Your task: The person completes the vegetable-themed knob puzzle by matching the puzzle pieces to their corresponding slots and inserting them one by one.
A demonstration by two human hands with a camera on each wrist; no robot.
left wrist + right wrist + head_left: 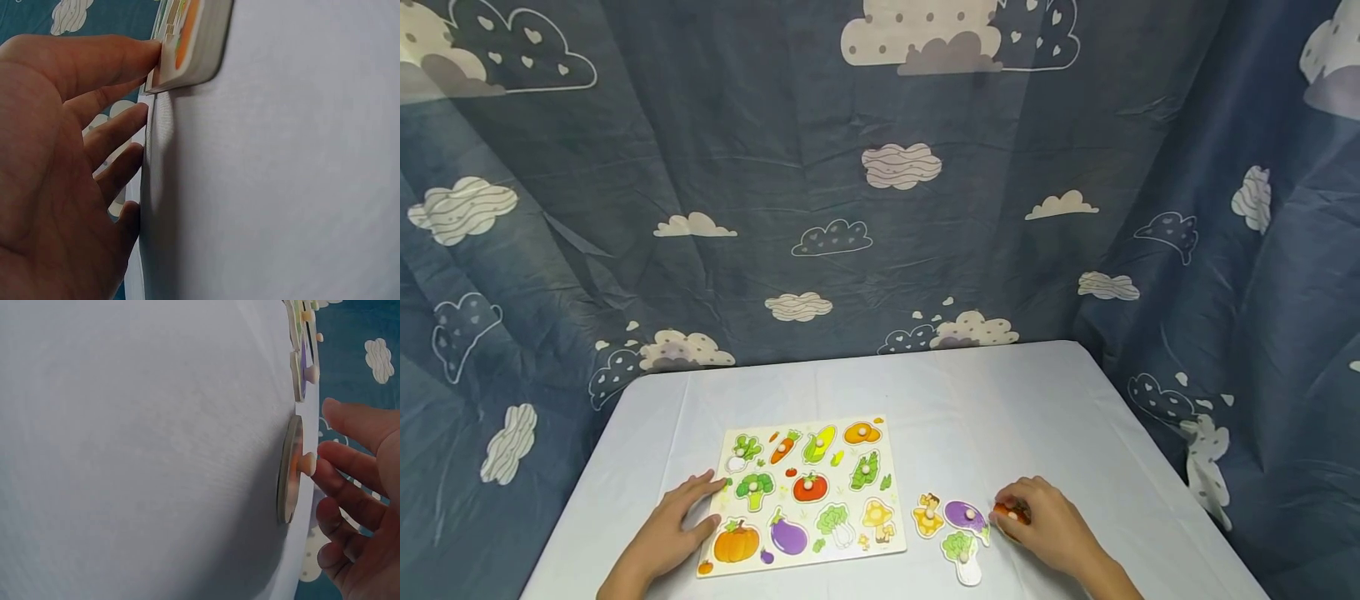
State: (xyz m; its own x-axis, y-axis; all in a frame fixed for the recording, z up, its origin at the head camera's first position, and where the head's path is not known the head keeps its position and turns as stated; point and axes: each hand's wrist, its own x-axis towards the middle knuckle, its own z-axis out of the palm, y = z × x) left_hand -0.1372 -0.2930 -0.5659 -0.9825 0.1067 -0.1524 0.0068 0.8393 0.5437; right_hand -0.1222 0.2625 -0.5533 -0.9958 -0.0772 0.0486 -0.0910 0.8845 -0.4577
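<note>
Nearest, a leafy green piece (961, 557) is seen lying on the white table (1075, 433), with a purple eggplant piece (957, 513) and a yellow mushroom piece (927, 521) set close behind it. Just to their right, an orange-red piece (1011, 513) is covered in part by the right hand (1051, 527); its fingers are held loosely bent about the knob (307, 464), but no pinch is made, the thumb being held apart. Over on the left, the puzzle board (841, 493) is touched at its near-left corner and left edge by the left hand (666, 531), its fingers extended and nothing gripped. No knobs are seen along the board's near row; behind it, knobs are shown on broccoli, tomato and other vegetables. At the back, everything is closed off by a dark blue curtain (760, 125) patterned with clouds.
</note>
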